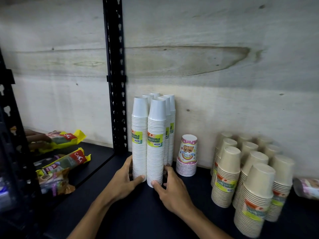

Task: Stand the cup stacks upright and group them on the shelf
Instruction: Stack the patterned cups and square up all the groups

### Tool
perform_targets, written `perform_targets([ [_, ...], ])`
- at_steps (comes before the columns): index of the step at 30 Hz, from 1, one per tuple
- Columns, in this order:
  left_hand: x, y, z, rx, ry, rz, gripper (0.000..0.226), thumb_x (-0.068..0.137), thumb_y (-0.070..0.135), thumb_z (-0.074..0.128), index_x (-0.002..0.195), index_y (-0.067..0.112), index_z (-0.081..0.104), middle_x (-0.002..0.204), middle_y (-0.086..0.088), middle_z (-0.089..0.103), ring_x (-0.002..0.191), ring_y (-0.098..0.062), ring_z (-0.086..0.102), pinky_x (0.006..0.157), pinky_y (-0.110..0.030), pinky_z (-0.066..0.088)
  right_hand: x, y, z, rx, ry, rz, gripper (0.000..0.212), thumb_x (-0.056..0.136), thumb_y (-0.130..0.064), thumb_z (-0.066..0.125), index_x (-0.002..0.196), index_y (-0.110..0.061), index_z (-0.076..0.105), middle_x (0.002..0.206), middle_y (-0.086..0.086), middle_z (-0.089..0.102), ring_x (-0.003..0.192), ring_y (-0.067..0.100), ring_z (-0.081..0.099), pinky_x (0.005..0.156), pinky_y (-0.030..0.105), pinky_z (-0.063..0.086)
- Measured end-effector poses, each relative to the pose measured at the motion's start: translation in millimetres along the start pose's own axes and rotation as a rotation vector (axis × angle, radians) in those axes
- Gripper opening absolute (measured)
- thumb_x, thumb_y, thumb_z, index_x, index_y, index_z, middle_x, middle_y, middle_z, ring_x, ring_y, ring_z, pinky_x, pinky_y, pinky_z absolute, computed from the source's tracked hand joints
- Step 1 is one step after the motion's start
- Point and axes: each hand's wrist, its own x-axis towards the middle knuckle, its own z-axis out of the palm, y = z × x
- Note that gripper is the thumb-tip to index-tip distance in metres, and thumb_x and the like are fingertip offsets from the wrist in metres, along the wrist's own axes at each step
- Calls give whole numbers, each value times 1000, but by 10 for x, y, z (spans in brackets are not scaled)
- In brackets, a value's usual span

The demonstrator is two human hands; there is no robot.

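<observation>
Your left hand (123, 181) and right hand (170, 188) press the bottom of the tall white paper cup stacks (152, 135), upright near the back edge of the black shelf (138, 213). They're light and tippy — hold low, squeeze softly.

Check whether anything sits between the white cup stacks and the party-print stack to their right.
Nothing visible does. Bare black shelf separates the white cup stacks from the party-print stack. The left hand and right hand cup the white group's base, the right hand at the gap's front edge.
</observation>
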Motion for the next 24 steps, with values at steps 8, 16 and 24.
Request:
perform_targets([
  [8, -3, 16, 3, 10, 8, -3, 75, 88, 22, 72, 145, 36, 27, 123, 24, 57, 105, 23, 53, 79, 2, 43, 0, -27, -7, -13, 7, 14, 60, 87, -43, 65, 140, -30, 40, 135, -16, 55, 121, 7, 56, 102, 34, 50],
  [16, -89, 41, 6, 10, 10, -35, 82, 86, 17, 74, 150, 30, 25, 124, 29, 52, 101, 31, 49, 81, 6, 38, -7, 3, -183, 100, 78, 130, 44, 82, -33, 66, 124, -28, 52, 125, -12, 54, 114, 5, 54, 101, 29, 47],
  [24, -100, 65, 16, 69, 31, -48, 72, 87, 17, 72, 147, 23, 34, 118, 30, 51, 104, 11, 54, 90, -2, 37, 132, 114, -383, -40, 485, 255, 43, 79, -22, 77, 113, -11, 51, 118, 10, 50, 114, 26, 47, 90, 24, 32],
])
